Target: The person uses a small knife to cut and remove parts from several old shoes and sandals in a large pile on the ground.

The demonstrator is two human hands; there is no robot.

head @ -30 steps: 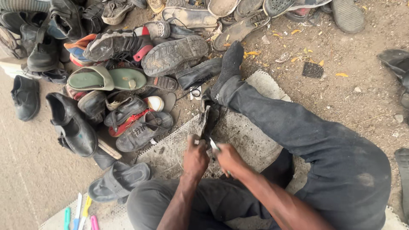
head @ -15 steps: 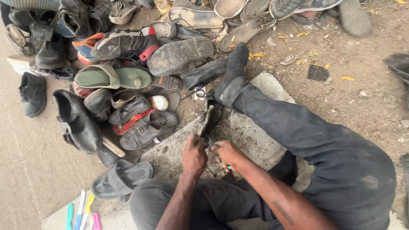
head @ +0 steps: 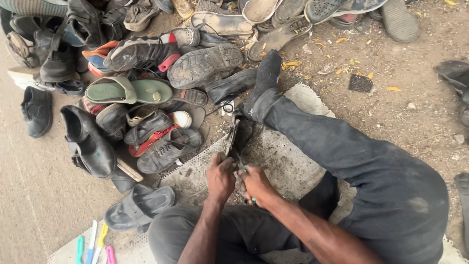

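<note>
So the person is sitting on a perforated grey mat, one leg in dark trousers stretched out toward the far side, and both hands are bunched together just in front of the lap. The thing being worked on is a thin dark shoe piece, looks like a sole or flap standing on edge, and its long axis runs from the hands away toward the far side, leaning a touch to the right, ending near the socked foot. The left hand is closed around the near end of that piece, fingers curled over it, so it holds it steady. The right hand is touching the left, pinched tight on a small tool; a bit of teal shows near the fingers, but I can't tell what kind of tool it is. Both hands sit at the near end, so everything else of the piece lies beyond the grip, farther out. Off to the left there's a big heap of worn shoes, and a few bright plastic-handled tools lie at the near left edge of the mat.
</note>
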